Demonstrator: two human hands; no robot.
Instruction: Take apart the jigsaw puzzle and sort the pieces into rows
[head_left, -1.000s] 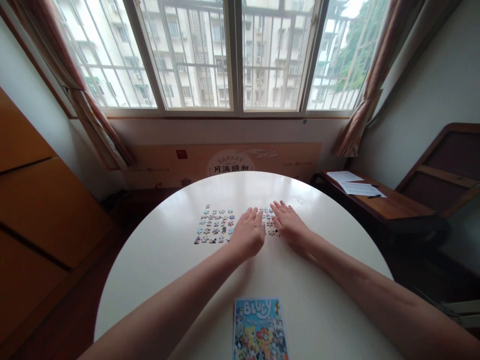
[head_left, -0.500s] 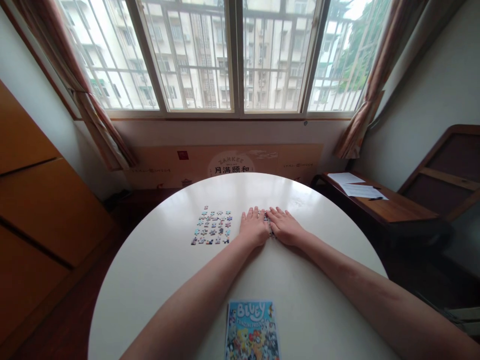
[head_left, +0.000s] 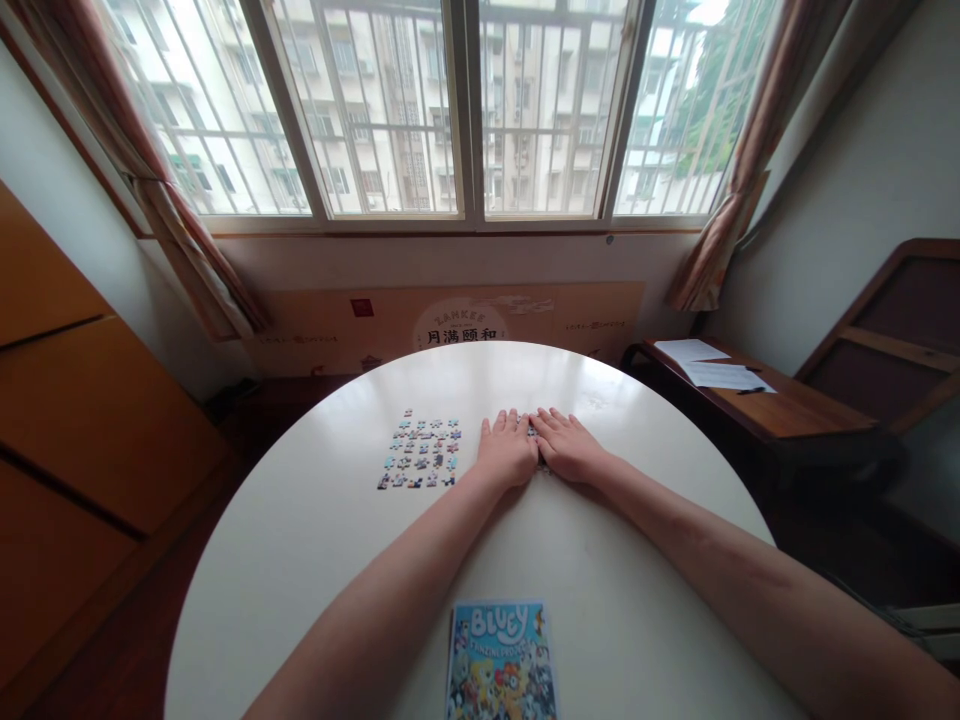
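Side by side near the middle of the white table, my left hand (head_left: 507,447) and my right hand (head_left: 568,446) lie flat, palms down, fingers stretched out. Beneath and between them a few jigsaw pieces (head_left: 533,432) peek out; most of that patch is hidden by the hands. To the left, loose jigsaw pieces (head_left: 422,463) are laid out in rough rows, with a single piece (head_left: 408,412) above the top row. Close to me lies a blue booklet or box lid (head_left: 501,655) with "BLUEY" and cartoon characters on it.
The round white table (head_left: 315,560) fills the foreground. On the right stands a wooden bench (head_left: 787,415) with papers (head_left: 724,377) and a pen (head_left: 751,391). Orange-brown cabinets (head_left: 67,420) stand left. A long printed box (head_left: 315,320) lies under the barred window.
Both hands stay flat on the pieces, and the right hand sits slightly closer to the left. The whole view has shifted slightly with the head.
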